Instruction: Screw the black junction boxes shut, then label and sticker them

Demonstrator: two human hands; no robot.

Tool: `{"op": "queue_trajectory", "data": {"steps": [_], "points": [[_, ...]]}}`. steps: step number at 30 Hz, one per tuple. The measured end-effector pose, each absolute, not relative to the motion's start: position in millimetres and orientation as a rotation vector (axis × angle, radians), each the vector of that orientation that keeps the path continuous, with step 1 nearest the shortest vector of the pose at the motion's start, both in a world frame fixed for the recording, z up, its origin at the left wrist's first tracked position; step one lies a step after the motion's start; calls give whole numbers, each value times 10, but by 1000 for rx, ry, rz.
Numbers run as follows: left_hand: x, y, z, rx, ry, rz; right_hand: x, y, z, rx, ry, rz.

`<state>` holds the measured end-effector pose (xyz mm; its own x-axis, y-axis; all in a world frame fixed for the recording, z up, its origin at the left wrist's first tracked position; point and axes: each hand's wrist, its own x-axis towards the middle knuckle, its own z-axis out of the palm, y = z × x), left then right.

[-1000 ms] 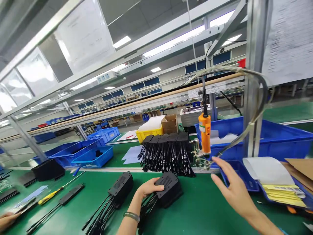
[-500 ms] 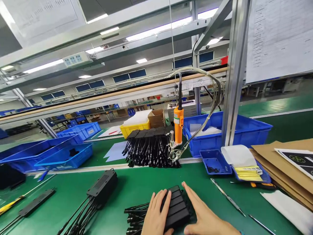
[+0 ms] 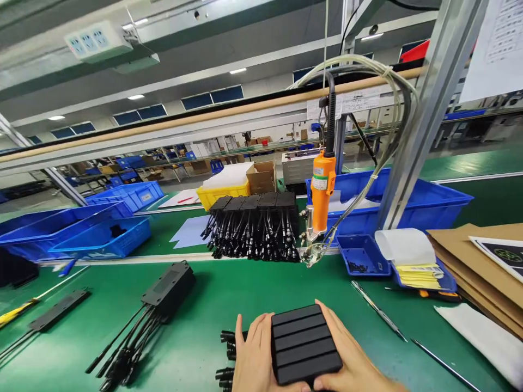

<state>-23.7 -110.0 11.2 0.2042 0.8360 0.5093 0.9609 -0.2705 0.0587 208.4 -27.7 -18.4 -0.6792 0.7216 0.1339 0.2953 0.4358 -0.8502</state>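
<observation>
Two bare hands hold a stack of black plastic boxes (image 3: pixel 305 344) low in the view, right of its middle, at the near side of a green table (image 3: pixel 241 291). The left hand (image 3: pixel 254 356) has its grip clamped on the stack's left side; the right hand (image 3: pixel 347 354) has its grip clamped on the right side, fingertips at the far corner and thumb at the near one. The edges of the boxes face up as parallel bands. Black cable connectors (image 3: pixel 226 375) stick out to the left of the left hand.

Further left on the table lies a black box with several cables (image 3: pixel 168 286), the cables pointing toward the viewer. Beyond it, at the left, is a slim black box with thin cables (image 3: pixel 60 311), near a yellow-handled tool (image 3: pixel 18 313).

Past the hands, a row of black boxes (image 3: pixel 255 201) stands with its cables hanging down in front, before a yellow bin (image 3: pixel 224 191). Just right of the row hangs an orange power tool (image 3: pixel 322 190). To its right are a small blue tray (image 3: pixel 363 256) with small dark parts inside and a blue tray of yellow packets (image 3: pixel 420 276). Nearer, right of the right hand, lie a pair of tweezers (image 3: pixel 379 311) and a thin metal rod (image 3: pixel 445 365).
</observation>
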Motion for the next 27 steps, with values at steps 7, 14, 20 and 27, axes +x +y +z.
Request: {"op": "queue_trajectory", "data": {"steps": [7, 14, 20, 27], "points": [[196, -1072, -207, -2110, -1771, -851, 2522, -379, -300, -936, -2245, 1038], [284, -1151, -251, -1992, -1892, -644, 2537, -404, -439, -909, -2204, 1042], [526, -1116, -213, -2008, -2040, -672, 2510, -423, -511, -988, -2167, 1105], [587, -946, -34, -2139, -1818, -474, 2483, -306, -461, -1038, -2249, 1299]]}}
